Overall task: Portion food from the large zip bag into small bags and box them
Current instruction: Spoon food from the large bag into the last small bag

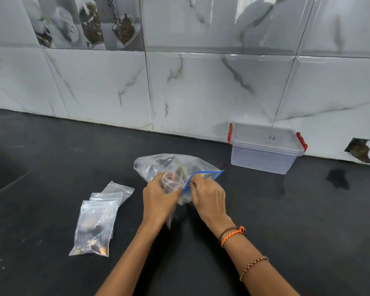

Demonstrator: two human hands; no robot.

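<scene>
Both hands pinch the large zip bag (171, 165): left hand (159, 199) on its film, right hand (207, 196) at the blue zip (203, 175). Spread the mouth evenly; keep the food inside.

large zip bag (158, 165): clear, blue zip, crumpled, mid-counter | small bags (96, 221): stacked left | box (265, 148): lidded, by wall

— Where are we, do you think?
— We are in a home kitchen: a dark stone counter (51, 159), glossy marble-look wall tiles (201, 86), and one decorative tile with cups and coffee beans (83, 22).
</scene>
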